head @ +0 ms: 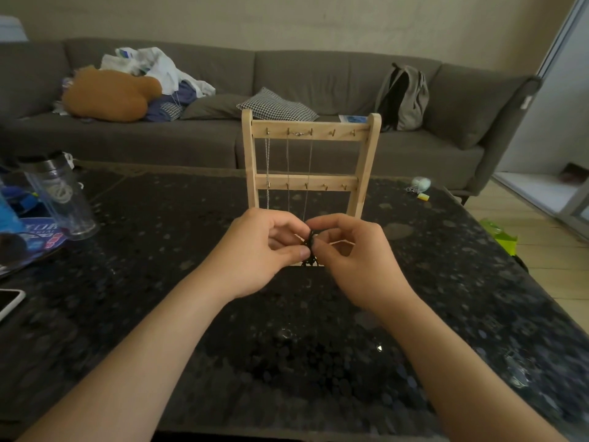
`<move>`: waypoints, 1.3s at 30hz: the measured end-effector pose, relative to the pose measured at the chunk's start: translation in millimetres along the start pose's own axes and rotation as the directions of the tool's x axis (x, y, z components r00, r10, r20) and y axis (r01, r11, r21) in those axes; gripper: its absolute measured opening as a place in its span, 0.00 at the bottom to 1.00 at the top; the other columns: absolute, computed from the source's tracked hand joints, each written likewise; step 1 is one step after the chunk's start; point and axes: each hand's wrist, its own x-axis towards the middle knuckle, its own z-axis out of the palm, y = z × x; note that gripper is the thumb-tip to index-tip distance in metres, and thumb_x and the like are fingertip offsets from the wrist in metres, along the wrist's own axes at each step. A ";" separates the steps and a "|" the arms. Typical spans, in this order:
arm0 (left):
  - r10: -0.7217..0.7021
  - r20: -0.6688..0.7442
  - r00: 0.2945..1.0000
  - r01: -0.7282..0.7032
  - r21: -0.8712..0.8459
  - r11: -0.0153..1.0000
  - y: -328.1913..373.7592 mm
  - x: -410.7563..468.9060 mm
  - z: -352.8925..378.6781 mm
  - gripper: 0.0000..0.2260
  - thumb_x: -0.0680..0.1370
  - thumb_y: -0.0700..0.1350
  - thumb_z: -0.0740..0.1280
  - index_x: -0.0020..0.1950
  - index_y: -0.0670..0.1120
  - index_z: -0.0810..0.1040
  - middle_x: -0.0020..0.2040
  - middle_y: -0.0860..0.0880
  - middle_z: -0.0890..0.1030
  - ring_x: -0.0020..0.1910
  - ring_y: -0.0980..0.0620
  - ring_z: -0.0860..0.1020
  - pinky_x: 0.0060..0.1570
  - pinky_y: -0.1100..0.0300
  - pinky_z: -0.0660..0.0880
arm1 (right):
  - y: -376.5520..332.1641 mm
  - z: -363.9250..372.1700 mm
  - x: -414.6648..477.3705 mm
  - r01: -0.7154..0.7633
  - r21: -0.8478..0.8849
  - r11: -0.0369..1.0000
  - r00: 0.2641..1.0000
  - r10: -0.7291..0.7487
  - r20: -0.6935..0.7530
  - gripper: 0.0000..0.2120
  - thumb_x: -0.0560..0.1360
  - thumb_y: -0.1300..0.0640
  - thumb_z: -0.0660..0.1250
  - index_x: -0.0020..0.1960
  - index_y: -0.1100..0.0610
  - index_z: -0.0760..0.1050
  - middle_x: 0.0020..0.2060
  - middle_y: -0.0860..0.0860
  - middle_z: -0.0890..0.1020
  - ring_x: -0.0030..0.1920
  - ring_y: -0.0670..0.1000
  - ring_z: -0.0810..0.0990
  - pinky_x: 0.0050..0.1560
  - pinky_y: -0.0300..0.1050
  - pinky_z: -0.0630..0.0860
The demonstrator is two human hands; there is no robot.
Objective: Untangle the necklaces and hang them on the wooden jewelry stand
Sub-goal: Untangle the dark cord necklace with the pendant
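Just at six o'clock of the wooden jewelry stand (pixel 310 181), above the dark desk (pixel 159 250), we pinch a tangled black necklace (pixel 310 239): our left hand (pixel 258 250) and right hand (pixel 353 250) each curl thumb and forefinger onto it. Silver chains (pixel 267 161) hang from the stand's top hooks; a clear bottle (pixel 60 196) stands at nine o'clock.

hands: left hand (pixel 255 250) and right hand (pixel 353 253) pinch black necklace (pixel 309 242) (tangled) | wooden stand (pixel 310 167) behind

Left hand (pixel 259 250) and right hand (pixel 350 255) pinch close together.
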 end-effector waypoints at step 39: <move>-0.210 -0.089 0.974 0.179 -0.273 0.945 3.5 2.6 2.7 0.06 0.84 0.43 0.72 0.57 0.52 0.86 0.49 0.53 0.90 0.50 0.54 0.89 0.52 0.56 0.86 | 0.1 -16.1 2.4 -0.210 0.265 0.941 0.959 0.144 0.246 0.16 0.75 0.68 0.78 0.59 0.54 0.85 0.51 0.52 0.90 0.55 0.51 0.89 0.65 0.53 0.82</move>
